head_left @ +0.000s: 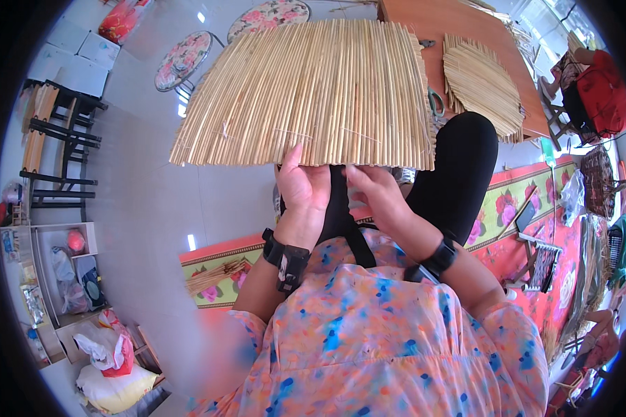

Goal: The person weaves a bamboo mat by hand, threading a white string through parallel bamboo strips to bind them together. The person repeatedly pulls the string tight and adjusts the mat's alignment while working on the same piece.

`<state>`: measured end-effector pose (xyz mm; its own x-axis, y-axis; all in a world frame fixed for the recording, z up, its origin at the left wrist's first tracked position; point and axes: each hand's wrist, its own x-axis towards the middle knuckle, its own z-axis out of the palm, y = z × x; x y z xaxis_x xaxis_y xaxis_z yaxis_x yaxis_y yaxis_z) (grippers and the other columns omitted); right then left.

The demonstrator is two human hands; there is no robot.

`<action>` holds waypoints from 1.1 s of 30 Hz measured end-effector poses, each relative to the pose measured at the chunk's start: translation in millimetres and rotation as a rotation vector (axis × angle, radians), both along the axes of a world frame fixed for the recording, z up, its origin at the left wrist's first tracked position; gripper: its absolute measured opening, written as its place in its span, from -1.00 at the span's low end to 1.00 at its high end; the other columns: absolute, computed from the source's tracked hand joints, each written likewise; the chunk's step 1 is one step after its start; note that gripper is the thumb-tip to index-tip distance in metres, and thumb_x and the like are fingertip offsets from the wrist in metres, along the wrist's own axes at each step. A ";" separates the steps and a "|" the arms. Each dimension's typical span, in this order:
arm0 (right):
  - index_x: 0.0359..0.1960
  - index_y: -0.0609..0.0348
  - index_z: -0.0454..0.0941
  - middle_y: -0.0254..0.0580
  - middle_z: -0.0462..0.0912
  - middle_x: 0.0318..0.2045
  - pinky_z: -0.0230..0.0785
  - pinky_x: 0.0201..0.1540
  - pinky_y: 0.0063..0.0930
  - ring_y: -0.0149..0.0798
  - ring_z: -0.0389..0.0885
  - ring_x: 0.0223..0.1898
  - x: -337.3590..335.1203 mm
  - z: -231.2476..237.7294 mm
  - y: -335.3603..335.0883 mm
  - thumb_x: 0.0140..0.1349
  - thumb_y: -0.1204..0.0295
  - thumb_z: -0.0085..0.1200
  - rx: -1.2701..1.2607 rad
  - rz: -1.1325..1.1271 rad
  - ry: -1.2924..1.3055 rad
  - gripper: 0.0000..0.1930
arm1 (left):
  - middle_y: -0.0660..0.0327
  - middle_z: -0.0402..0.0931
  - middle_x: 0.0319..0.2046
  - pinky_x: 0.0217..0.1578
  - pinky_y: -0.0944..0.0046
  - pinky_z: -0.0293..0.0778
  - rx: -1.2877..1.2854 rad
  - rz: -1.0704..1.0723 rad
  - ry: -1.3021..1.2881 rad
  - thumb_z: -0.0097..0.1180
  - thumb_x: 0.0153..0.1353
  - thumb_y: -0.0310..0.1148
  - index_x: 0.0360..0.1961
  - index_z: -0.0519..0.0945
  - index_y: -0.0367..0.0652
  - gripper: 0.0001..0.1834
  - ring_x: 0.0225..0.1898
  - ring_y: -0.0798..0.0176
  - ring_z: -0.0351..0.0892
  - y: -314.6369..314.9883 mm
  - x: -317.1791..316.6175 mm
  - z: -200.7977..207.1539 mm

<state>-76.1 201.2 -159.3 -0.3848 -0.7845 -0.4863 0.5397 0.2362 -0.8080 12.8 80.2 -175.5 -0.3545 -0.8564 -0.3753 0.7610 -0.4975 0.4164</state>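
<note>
A wide mat of straw stalks (313,90), laid side by side and tied with thin thread, slants up in front of me over my lap. My left hand (305,186) grips its near edge, thumb on top and fingers underneath. Just to the right, my right hand (379,193) pinches the same edge with thumb and fingertips; some of its fingers are hidden below the stalks. Loose thread ends stick out along the near part of the mat. A smaller straw mat (483,83) with a rounded outline lies on the brown table (424,15).
Green-handled scissors (435,103) show beside the large mat's right edge. Flower-patterned round stools (183,61) stand at the far left. A floral rug (515,201) covers floor at right, with a small folding stool (541,264) on it. Shelves (45,278) line the left wall.
</note>
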 end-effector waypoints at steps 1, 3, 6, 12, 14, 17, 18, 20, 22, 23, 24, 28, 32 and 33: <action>0.15 0.12 0.49 -0.37 0.61 -0.12 0.36 -0.16 -0.47 -0.45 0.52 -0.12 2.5 -6.1 -9.1 0.25 0.17 0.29 0.018 -0.077 -0.087 -0.50 | 0.06 0.50 0.16 0.28 -0.05 0.37 0.020 -0.008 -0.001 -0.07 0.41 -0.40 0.23 0.39 -0.27 -0.60 0.20 0.06 0.48 4.6 -2.6 -2.2; 0.09 0.06 0.50 -0.39 0.60 -0.07 0.35 -0.13 -0.44 -0.42 0.51 -0.07 9.6 -13.6 -23.7 0.22 0.17 0.32 0.030 -0.213 -0.209 -0.53 | 0.06 0.47 0.19 0.30 -0.05 0.35 0.054 -0.020 -0.003 -0.10 0.44 -0.38 0.25 0.37 -0.26 -0.60 0.23 0.06 0.45 11.8 -5.6 2.9; 0.08 -0.04 0.48 -0.38 0.59 -0.01 0.36 -0.10 -0.36 -0.39 0.51 -0.03 13.7 -25.4 -37.5 0.18 0.24 0.37 0.000 -0.345 -0.267 -0.53 | 0.05 0.43 0.23 0.34 -0.06 0.30 0.028 -0.079 0.002 -0.14 0.48 -0.33 0.28 0.34 -0.25 -0.59 0.26 0.07 0.41 13.8 -3.6 3.5; 0.11 -0.01 0.44 -0.34 0.58 0.00 0.44 -0.05 -0.31 -0.31 0.53 0.01 9.7 -11.8 -40.7 0.23 0.38 0.30 -0.013 -0.340 -0.257 -0.57 | 0.08 0.46 0.18 0.10 0.01 0.53 0.001 -0.595 -0.356 -0.09 0.46 -0.26 0.32 0.30 -0.18 -0.53 0.10 -0.02 0.58 13.3 61.3 23.5; 0.16 0.07 0.41 -0.27 0.58 0.01 0.51 -0.07 -0.25 -0.27 0.56 0.01 4.3 -17.0 -39.7 0.23 0.39 0.29 -0.021 -0.344 -0.271 -0.52 | 0.08 0.51 0.11 -0.12 0.15 0.58 -0.149 -0.809 -0.721 -0.02 0.43 -0.27 0.27 0.39 -0.18 -0.56 -0.09 0.06 0.66 3.6 82.8 58.3; 0.17 0.16 0.40 -0.20 0.59 0.01 0.55 -0.12 -0.20 -0.23 0.60 0.01 -3.5 -5.9 -34.0 0.24 0.39 0.29 -0.048 -0.327 -0.244 -0.51 | 0.09 0.57 -0.02 -0.33 0.30 0.57 -0.899 -0.737 -1.416 0.09 0.35 -0.36 0.15 0.52 -0.20 -0.64 -0.30 0.19 0.67 -10.8 102.5 76.2; 0.16 0.21 0.41 -0.16 0.61 -0.01 0.56 -0.17 -0.24 -0.21 0.65 -0.04 -9.6 2.3 -31.4 0.23 0.42 0.29 0.005 -0.306 -0.228 -0.51 | 0.09 0.59 -0.06 -0.39 0.35 0.55 -1.250 -0.593 -1.641 0.13 0.32 -0.40 0.10 0.56 -0.21 -0.67 -0.36 0.23 0.66 -14.4 102.9 77.9; 0.17 0.17 0.44 -0.15 0.63 -0.05 0.59 -0.48 -0.26 -0.17 0.68 -0.10 -13.3 8.1 -26.5 0.26 0.36 0.25 0.053 -0.273 -0.125 -0.54 | 0.10 0.60 -0.13 -0.37 0.34 0.53 -1.341 -0.371 -1.511 0.18 0.26 -0.48 0.01 0.60 -0.22 -0.71 -0.38 0.27 0.62 -16.1 86.9 96.9; 0.14 0.14 0.47 -0.15 0.64 -0.10 0.58 -0.73 -0.39 -0.20 0.70 -0.18 -13.1 21.2 -25.3 0.27 0.37 0.23 0.110 -0.253 -0.014 -0.58 | 0.13 0.60 -0.20 -0.34 0.32 0.53 -1.495 -0.258 -1.404 0.22 0.21 -0.57 -0.05 0.63 -0.24 -0.74 -0.37 0.27 0.61 -24.1 67.9 96.6; 0.10 0.17 0.48 -0.18 0.65 -0.13 0.54 -0.61 -0.41 -0.26 0.68 -0.21 -10.7 20.9 -25.6 0.25 0.40 0.25 0.085 -0.259 0.003 -0.60 | 0.13 0.59 -0.22 -0.35 0.28 0.54 -1.557 -0.301 -1.322 0.23 0.20 -0.54 -0.09 0.64 -0.22 -0.77 -0.38 0.21 0.62 -29.5 56.5 92.2; 0.06 0.19 0.50 -0.22 0.66 -0.17 0.50 -0.49 -0.43 -0.31 0.67 -0.24 -8.6 19.4 -25.7 0.22 0.43 0.27 0.060 -0.267 0.019 -0.61 | 0.14 0.58 -0.25 -0.36 0.24 0.55 -1.617 -0.344 -1.236 0.25 0.20 -0.51 -0.12 0.64 -0.21 -0.79 -0.38 0.16 0.63 -34.8 42.5 86.4; -0.08 0.25 0.56 -0.27 0.65 -0.24 0.47 -0.37 -0.51 -0.41 0.62 -0.31 -10.6 15.6 -24.4 0.18 0.46 0.31 0.011 -0.323 0.105 -0.70 | 0.15 0.53 -0.33 -0.35 0.20 0.54 -1.710 -0.474 -0.956 0.29 0.16 -0.47 -0.26 0.67 -0.20 -0.88 -0.37 0.09 0.62 -44.4 -4.6 50.5; -0.10 0.28 0.57 -0.26 0.66 -0.21 0.51 -0.29 -0.52 -0.39 0.63 -0.27 -17.7 14.5 -20.2 0.13 0.50 0.34 -0.007 -0.250 0.200 -0.69 | 0.15 0.50 -0.40 -0.36 0.20 0.54 -1.717 -0.488 -0.901 0.31 0.13 -0.47 -0.34 0.66 -0.23 -0.91 -0.38 0.09 0.62 -42.1 -12.1 35.7; -0.07 0.28 0.56 -0.24 0.66 -0.21 0.55 -0.38 -0.52 -0.38 0.65 -0.27 -18.7 9.2 -20.2 0.13 0.52 0.34 -0.049 -0.250 0.249 -0.67 | 0.15 0.50 -0.41 -0.37 0.20 0.54 -1.730 -0.463 -0.902 0.31 0.13 -0.48 -0.34 0.66 -0.23 -0.91 -0.39 0.09 0.61 -40.8 -13.6 34.9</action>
<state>-94.8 181.0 -150.0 -0.6699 -0.6711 -0.3176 0.3609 0.0795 -0.9292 -0.8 39.4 -140.6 -0.8303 -0.3562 0.4287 0.0543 0.7138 0.6982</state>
